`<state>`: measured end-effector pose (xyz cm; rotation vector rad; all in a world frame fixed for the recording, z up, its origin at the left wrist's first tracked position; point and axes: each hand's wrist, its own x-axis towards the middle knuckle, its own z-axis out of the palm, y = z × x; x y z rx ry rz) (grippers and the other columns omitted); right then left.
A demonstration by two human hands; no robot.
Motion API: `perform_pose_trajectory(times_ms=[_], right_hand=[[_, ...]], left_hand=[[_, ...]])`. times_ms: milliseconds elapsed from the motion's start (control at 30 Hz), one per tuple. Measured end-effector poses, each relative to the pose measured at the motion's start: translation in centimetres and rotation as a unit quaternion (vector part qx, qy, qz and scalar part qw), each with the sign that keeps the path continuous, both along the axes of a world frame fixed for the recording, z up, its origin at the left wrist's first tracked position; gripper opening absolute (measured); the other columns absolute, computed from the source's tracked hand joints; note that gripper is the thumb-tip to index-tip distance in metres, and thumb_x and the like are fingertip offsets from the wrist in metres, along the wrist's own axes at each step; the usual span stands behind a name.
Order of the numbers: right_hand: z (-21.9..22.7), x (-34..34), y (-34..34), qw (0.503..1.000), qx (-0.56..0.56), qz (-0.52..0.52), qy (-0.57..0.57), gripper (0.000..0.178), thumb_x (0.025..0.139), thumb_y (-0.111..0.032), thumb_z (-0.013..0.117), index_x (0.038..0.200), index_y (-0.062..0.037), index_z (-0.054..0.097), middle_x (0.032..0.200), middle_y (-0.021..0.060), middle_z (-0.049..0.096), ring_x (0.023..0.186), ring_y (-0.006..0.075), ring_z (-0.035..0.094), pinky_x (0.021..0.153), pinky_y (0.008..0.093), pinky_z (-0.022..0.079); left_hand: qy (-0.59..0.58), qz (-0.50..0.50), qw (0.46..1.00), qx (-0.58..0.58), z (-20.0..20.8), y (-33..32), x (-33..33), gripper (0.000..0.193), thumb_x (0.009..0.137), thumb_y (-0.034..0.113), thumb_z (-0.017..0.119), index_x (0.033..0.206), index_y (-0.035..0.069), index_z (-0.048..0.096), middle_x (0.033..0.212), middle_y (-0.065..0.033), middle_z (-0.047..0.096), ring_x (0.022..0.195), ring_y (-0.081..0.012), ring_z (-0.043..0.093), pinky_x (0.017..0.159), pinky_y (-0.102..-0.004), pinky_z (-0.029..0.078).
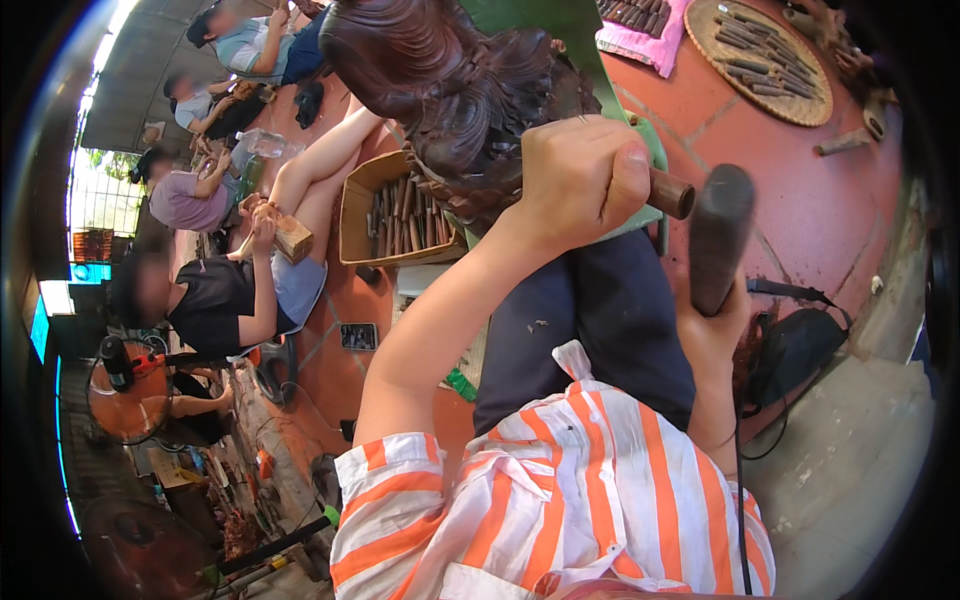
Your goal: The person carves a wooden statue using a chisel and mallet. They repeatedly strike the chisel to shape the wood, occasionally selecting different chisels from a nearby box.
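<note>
A dark carved wooden statue (470, 110) with flowing folds stands before my knees, leaning toward the upper left. My left hand (580, 185) is closed in a fist beside its lower right part, around a carving chisel (672, 195). Only the butt of the chisel's round wooden handle shows; its blade is hidden behind the hand and statue. To the right, my right hand (715, 315) grips a dark, rounded wooden mallet (722, 235) by its lower end. The mallet's head is raised close to the chisel's butt, with a small gap between them.
A cardboard box (352, 215) of several chisels sits left of the statue. A round woven tray (815, 95) with more tools lies at the far right, near a pink cloth (672, 50). A phone (358, 336), a black bag (795, 350) and several seated people, one holding a wood piece (292, 238), surround me.
</note>
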<state>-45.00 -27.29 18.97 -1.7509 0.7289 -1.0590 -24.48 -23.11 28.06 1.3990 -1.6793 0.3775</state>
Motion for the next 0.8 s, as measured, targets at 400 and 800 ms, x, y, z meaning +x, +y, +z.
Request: perform_pose_trajectory(times_ms=[400, 800], right_hand=[[-0.9, -1.0, 0.4, 0.988, 0.107, -0.017, -0.108, 0.013, 0.078, 0.007, 0.069, 0.083, -0.0009, 0.059, 0.077, -0.0011, 0.058, 0.067, 0.0061, 0.052, 0.060, 0.0215, 0.042], [0.6, -0.2, 0.9, 0.995, 0.079, 0.000, -0.067, 0.013, 0.077, 0.007, 0.067, 0.079, -0.0016, 0.058, 0.074, -0.0013, 0.055, 0.061, 0.0064, 0.049, 0.057, 0.0210, 0.039]], left_hand=[[-0.091, 0.000, 0.994, 0.063, -2.2, 0.6, -5.3, 0.030, 0.087, 0.024, 0.055, 0.060, 0.011, 0.048, 0.055, -0.0030, 0.042, 0.045, -0.0202, 0.045, 0.042, -0.0323, 0.034], [-0.057, -0.040, 0.997, 0.028, -0.6, 1.6, -1.7, 0.031, 0.088, 0.019, 0.047, 0.059, 0.008, 0.048, 0.054, -0.0044, 0.043, 0.044, -0.0224, 0.044, 0.042, -0.0333, 0.035]])
